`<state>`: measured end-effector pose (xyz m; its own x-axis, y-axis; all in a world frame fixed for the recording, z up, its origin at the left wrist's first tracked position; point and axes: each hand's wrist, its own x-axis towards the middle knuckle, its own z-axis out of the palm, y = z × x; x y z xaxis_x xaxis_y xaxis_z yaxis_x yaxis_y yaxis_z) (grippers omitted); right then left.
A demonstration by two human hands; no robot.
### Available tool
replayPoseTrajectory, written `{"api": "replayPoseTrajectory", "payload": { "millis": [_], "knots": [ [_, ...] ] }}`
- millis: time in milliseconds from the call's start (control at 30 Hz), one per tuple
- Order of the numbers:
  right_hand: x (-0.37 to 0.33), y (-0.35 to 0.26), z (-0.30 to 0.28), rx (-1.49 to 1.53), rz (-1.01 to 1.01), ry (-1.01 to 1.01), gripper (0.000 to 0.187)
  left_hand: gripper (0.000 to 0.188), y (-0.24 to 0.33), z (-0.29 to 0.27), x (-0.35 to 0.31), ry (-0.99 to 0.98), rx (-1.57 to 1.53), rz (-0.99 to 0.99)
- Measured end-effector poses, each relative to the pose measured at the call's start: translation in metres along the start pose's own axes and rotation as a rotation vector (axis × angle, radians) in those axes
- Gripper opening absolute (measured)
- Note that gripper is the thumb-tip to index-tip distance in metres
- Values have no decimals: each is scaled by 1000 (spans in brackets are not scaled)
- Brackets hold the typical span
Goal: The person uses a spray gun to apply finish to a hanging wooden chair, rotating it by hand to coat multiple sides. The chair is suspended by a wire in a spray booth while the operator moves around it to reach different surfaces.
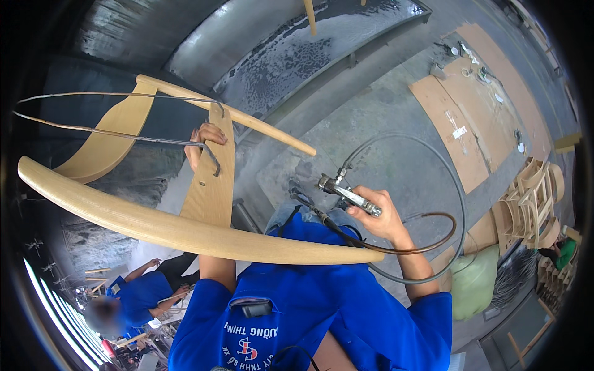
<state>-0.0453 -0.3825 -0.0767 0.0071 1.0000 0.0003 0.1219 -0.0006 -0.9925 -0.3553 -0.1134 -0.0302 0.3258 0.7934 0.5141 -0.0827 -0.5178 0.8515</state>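
A pale wooden chair frame [173, 230], with long curved legs and a broad crosspiece, is held up across the left of the head view. My left hand [209, 137] is closed around the crosspiece's edge; its palm is hidden behind the wood. A bent metal wire hook [145, 140] meets that crosspiece close to my fingers, its loop stretching off to the left. In my right hand [385, 213] is a metal spray gun [348, 195], its nozzle end toward the frame. A grey hose [459, 185] and a brownish hose [448, 227] loop around my right forearm.
A wet, stained metal trough [309, 65] runs along the far side. Cardboard sheets [461, 123] lie on the floor at the right, near stacked wooden chair frames [529, 201] and a green sack [475, 281]. Another person in blue [145, 297] works at lower left.
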Motion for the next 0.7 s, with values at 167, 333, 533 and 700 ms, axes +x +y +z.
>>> {"api": "replayPoseTrajectory", "payload": {
  "millis": [167, 333, 533, 700],
  "knots": [
    [-16, 14, 2, -207, 135, 114, 36, 57, -5, -3, 2, 14, -44, -23],
    [-40, 19, -6, -306, 431, 160, 38, 55, -11, -8, 6, 31, 31, -6],
    [-37, 20, -9, -191, 274, 205, 41, 56, -15, -13, 8, 0, -39, 21],
    [-29, 32, -11, 196, 51, 214, 48, 57, -20, -20, 13, -26, -31, 58]
  ]
}}
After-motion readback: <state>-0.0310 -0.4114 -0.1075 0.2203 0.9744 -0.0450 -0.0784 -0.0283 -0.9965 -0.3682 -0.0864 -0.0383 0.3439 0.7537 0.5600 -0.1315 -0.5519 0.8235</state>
